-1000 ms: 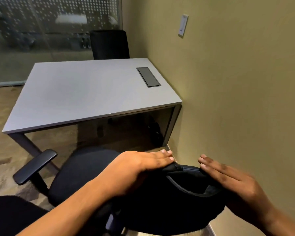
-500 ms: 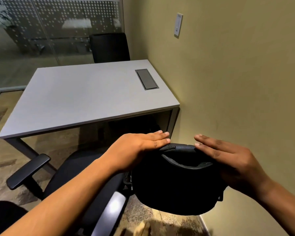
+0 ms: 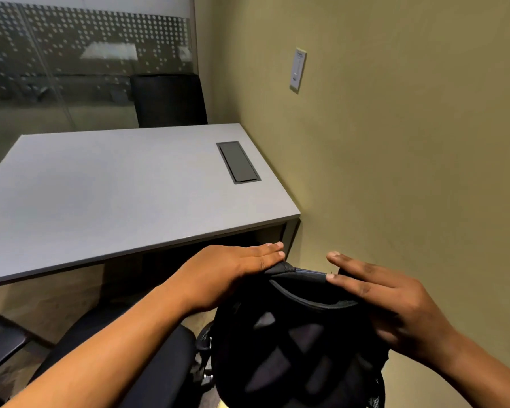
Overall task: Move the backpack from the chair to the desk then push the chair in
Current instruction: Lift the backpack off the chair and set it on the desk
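Holding: left hand point(image 3: 233, 275) lies flat, fingers pressed together, over the top left corner of the backpack point(image 3: 295, 343); right hand point(image 3: 395, 307) has its fingers loosely spread, clasping the top right side.
Backpack place: in the air between both hands, off the chair point(image 3: 147, 366), just short of the near right corner of the table point(image 3: 124, 195), by the wall.
Handling: soft black fabric with padded back panels; the top rim buckles under the fingers, so it probably sags and swings if held by one side. Weight cannot be told.
Where to grip: both upper corners, or the curved top handle point(image 3: 309, 298) between the hands, seem safest.
Contents: closed as far as shown; what is inside cannot be seen.
Table recess: the lidded dark panel point(image 3: 238, 162) near the right edge is shut.
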`<action>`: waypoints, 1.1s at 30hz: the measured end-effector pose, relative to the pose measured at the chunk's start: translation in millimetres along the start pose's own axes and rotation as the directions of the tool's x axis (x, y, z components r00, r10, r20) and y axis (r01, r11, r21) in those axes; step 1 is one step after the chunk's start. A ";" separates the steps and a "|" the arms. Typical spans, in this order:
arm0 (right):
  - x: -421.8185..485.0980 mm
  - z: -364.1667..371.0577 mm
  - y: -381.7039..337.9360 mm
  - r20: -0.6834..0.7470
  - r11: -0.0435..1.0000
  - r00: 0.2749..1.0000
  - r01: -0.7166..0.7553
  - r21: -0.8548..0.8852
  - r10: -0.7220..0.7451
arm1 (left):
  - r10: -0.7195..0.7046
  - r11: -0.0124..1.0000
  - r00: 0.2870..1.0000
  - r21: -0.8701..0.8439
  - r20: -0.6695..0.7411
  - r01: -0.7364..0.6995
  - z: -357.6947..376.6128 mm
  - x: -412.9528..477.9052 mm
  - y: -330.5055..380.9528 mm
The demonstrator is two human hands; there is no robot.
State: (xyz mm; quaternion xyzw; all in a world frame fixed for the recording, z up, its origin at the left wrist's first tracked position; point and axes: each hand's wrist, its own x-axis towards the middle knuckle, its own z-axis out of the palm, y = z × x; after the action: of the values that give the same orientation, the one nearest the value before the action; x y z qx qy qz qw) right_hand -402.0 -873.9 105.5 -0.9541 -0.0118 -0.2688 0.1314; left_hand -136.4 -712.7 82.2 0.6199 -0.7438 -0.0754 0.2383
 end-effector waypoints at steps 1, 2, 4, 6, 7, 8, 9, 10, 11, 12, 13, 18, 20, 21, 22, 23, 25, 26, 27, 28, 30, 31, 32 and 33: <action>8.8 1.5 7.1 0.000 1.000 1.000 -0.005 0.008 0.005 | 0.015 1.000 1.000 0.015 -0.003 -0.015 -3.5 6.5 -11.3; 17.5 3.7 13.8 0.002 1.000 1.000 -0.003 0.020 0.003 | 0.026 0.999 1.000 0.027 -0.007 -0.025 -6.8 12.8 -22.9; 36.3 8.1 27.6 0.003 1.000 1.000 0.003 0.029 -0.003 | 0.032 0.999 0.999 0.030 -0.031 -0.031 -13.8 26.0 -46.8; 56.5 10.5 42.6 0.005 1.000 1.000 0.001 0.016 -0.001 | 0.019 1.000 0.998 0.006 -0.056 -0.019 -21.9 41.8 -68.5; 66.3 11.8 50.7 0.005 1.000 1.000 -0.004 0.016 0.004 | 0.010 1.000 0.998 -0.003 -0.060 -0.010 -26.6 49.4 -77.7; 75.5 13.1 58.7 0.001 1.000 1.000 -0.010 0.017 0.010 | 0.001 1.000 0.998 -0.003 -0.061 -0.001 -31.1 56.8 -85.4; 84.2 14.4 66.6 -0.007 1.000 1.000 -0.014 0.019 0.014 | -0.005 1.000 0.998 0.010 -0.065 0.006 -36.0 64.5 -92.5; 92.6 15.6 74.8 -0.019 1.000 1.000 -0.013 0.022 0.013 | -0.009 1.000 0.997 0.028 -0.073 0.011 -41.1 72.1 -99.6; 100.7 17.0 82.9 -0.033 1.000 0.999 -0.007 0.023 0.007 | -0.012 0.998 0.996 0.056 -0.092 0.017 -46.1 79.7 -106.3; 108.8 18.1 91.5 -0.047 1.000 0.999 0.001 0.023 0.000 | -0.011 0.995 0.993 0.096 -0.119 0.022 -51.2 88.1 -112.8; 117.4 18.6 100.9 -0.059 1.000 0.998 0.006 0.024 -0.004 | -0.008 0.990 0.989 0.141 -0.148 0.029 -55.9 97.0 -119.0; 168.0 14.5 152.9 -0.118 0.998 0.992 -0.029 0.060 0.036 | -0.077 0.966 0.949 0.213 -0.306 0.147 -67.6 149.5 -149.7; 193.0 13.6 174.9 -0.144 0.996 0.989 -0.030 0.082 0.041 | -0.136 0.955 0.895 0.183 -0.425 0.232 -65.8 171.2 -163.0; 204.0 13.4 186.0 -0.157 0.996 0.987 -0.023 0.091 0.037 | -0.160 0.949 0.863 0.167 -0.480 0.269 -63.9 181.7 -168.9; 214.1 13.3 197.7 -0.175 0.995 0.984 -0.017 0.102 0.034 | -0.176 0.942 0.833 0.157 -0.524 0.298 -62.6 192.2 -174.9; 223.2 13.3 209.4 -0.194 0.993 0.980 -0.009 0.115 0.032 | -0.189 0.935 0.809 0.148 -0.557 0.321 -62.6 202.6 -180.8; 239.4 14.7 232.3 -0.235 0.990 0.972 0.007 0.140 0.027 | -0.210 0.931 0.775 0.121 -0.596 0.345 -65.3 222.3 -192.8; 247.1 15.7 243.4 -0.256 0.988 0.966 0.013 0.152 0.027 | -0.216 0.930 0.763 0.110 -0.609 0.350 -67.2 232.3 -199.1; 254.3 17.1 253.2 -0.275 0.985 0.961 0.015 0.170 0.032 | -0.223 0.928 0.750 0.099 -0.623 0.359 -69.1 241.7 -205.1; 261.9 18.8 261.8 -0.293 0.981 0.955 0.017 0.195 0.042 | -0.235 0.924 0.732 0.086 -0.640 0.372 -70.9 250.5 -211.0; 275.2 22.7 273.6 -0.323 0.971 0.944 0.011 0.241 0.070 | -0.274 0.916 0.689 0.037 -0.671 0.400 -73.9 264.1 -220.2; 281.9 24.4 279.0 -0.336 0.965 0.938 0.002 0.263 0.090 | -0.294 0.910 0.671 0.016 -0.681 0.415 -76.2 270.4 -224.9; 288.7 26.2 283.7 -0.345 0.958 0.932 -0.011 0.288 0.114 | -0.307 0.903 0.658 0.006 -0.688 0.429 -79.2 276.5 -230.0; 295.4 28.3 288.3 -0.350 0.949 0.926 -0.026 0.314 0.141 | -0.316 0.897 0.648 0.004 -0.693 0.442 -82.7 283.0 -235.6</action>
State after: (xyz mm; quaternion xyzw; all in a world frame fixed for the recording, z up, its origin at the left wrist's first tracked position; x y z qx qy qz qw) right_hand -108.0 -1159.0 164.3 -0.8545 0.0130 -0.4321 0.2879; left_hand 76.1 -1020.5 132.4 0.7643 -0.4620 0.1715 0.4159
